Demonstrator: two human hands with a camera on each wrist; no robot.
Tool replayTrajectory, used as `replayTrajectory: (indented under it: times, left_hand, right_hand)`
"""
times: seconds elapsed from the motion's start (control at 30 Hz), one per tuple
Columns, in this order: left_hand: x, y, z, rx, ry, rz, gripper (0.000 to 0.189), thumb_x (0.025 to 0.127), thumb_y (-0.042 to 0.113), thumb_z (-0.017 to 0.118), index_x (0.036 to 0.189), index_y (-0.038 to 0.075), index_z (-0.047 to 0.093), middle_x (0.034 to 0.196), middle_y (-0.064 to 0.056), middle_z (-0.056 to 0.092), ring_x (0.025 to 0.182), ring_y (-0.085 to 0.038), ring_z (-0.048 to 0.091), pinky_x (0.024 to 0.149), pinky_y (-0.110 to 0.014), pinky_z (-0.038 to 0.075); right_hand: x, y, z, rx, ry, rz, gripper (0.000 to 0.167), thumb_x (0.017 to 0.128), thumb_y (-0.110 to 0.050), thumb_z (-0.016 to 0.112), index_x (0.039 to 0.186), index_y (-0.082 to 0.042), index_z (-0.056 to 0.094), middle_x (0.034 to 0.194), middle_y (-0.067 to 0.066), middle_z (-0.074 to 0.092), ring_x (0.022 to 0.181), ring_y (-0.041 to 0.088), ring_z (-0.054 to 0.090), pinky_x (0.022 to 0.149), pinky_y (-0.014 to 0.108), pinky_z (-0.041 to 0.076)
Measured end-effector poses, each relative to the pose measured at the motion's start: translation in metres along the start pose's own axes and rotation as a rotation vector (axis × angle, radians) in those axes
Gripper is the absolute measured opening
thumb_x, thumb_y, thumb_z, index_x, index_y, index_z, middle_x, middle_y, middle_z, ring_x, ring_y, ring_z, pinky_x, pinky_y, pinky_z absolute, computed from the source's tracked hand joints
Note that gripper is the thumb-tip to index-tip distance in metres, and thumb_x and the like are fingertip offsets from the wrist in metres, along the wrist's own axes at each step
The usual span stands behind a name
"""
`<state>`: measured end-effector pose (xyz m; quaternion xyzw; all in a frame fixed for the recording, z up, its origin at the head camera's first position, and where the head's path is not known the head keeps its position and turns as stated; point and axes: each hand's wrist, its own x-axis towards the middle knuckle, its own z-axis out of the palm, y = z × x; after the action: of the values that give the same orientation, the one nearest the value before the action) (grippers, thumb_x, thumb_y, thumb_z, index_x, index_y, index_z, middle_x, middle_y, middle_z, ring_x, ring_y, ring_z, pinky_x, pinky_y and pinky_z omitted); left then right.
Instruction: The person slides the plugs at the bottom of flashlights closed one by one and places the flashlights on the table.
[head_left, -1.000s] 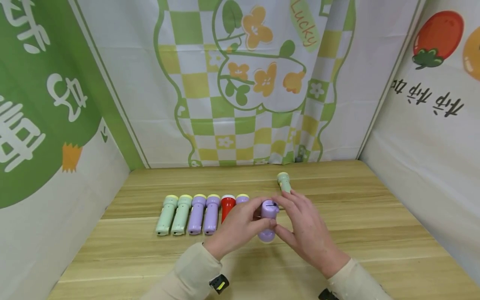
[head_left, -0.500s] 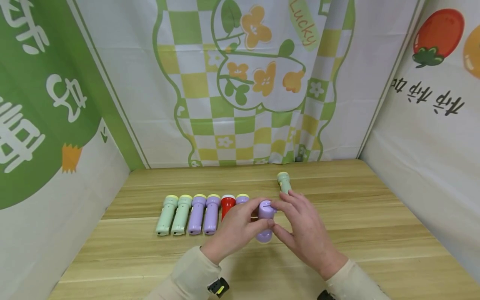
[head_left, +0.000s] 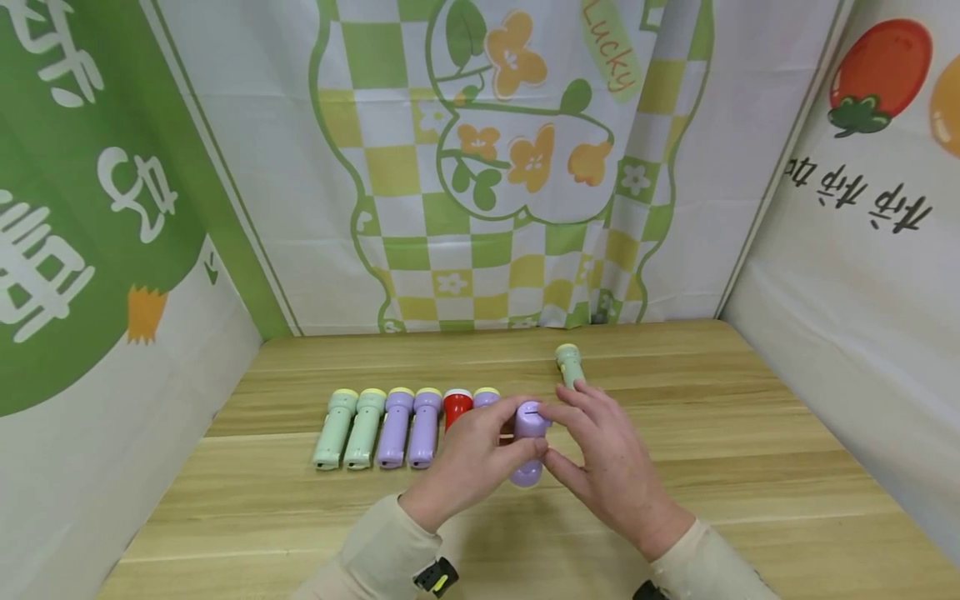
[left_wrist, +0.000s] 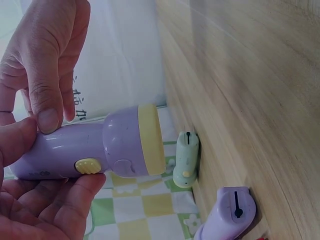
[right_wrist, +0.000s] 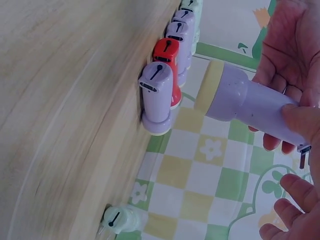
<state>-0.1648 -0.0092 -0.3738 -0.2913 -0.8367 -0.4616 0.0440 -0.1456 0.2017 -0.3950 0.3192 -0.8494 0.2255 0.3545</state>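
Note:
A lilac flashlight (head_left: 531, 427) with a pale yellow lens ring is held above the table, its head pointing down. My left hand (head_left: 467, 457) grips its body, thumb on one side and fingers beneath, close to the yellow slide switch (left_wrist: 88, 166). On the other side my right hand (head_left: 617, 471) has its thumb tip on the body beside the left thumb, with the index fingertip at the tail end. In the right wrist view a small dark-edged piece (right_wrist: 303, 154) sticks out at the tail; the other right fingers (right_wrist: 292, 200) are spread away from the flashlight.
Left of the hands stretches a row of flashlights on the wooden table (head_left: 247, 500): green ones (head_left: 334, 432), lilac ones (head_left: 394, 429), a red one (head_left: 457, 407) and a partly hidden lilac one (head_left: 486, 397). A separate green flashlight (head_left: 569, 363) lies behind the right hand.
Both hands and the lilac flashlight have shifted slightly left. The flashlight's tail has turned a little, and the right index finger has moved in over it. The row stays put.

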Motion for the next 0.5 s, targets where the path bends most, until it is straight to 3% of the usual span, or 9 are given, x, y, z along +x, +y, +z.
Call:
replayTrajectory:
  times: [0.17,0.23,0.5]
  left_hand:
    - [-0.0018,0.0009,-0.0007,0.022,0.01,-0.004,0.036,0.095,0.026,0.072,0.131,0.021,0.067,0.112,0.007,0.074,0.101,-0.011,0.075,0.088,-0.026,0.06]
    - [-0.0025,0.0015,-0.0009,0.027,0.008,-0.004,0.035,0.095,0.027,0.072,0.129,0.023,0.067,0.111,0.008,0.074,0.1,-0.01,0.075,0.087,-0.025,0.059]
    - [-0.0044,0.0005,-0.0006,0.031,0.012,0.029,0.028,0.095,0.026,0.071,0.123,0.026,0.068,0.104,0.011,0.073,0.095,-0.007,0.074,0.082,-0.023,0.06]
  right_hand:
    - [0.0012,-0.0013,-0.0006,0.02,0.004,0.0,0.046,0.09,-0.027,0.082,0.132,-0.014,0.067,0.131,0.013,0.07,0.132,0.045,0.058,0.106,0.065,0.048]
    - [0.0019,-0.0017,-0.0009,0.028,0.007,-0.002,0.052,0.083,-0.019,0.087,0.131,-0.015,0.067,0.129,0.011,0.071,0.131,0.045,0.058,0.105,0.064,0.048]
    - [0.0025,-0.0024,-0.0031,0.069,-0.001,-0.005,0.051,0.083,-0.017,0.087,0.13,-0.016,0.069,0.129,0.012,0.071,0.133,0.044,0.057,0.106,0.064,0.047]
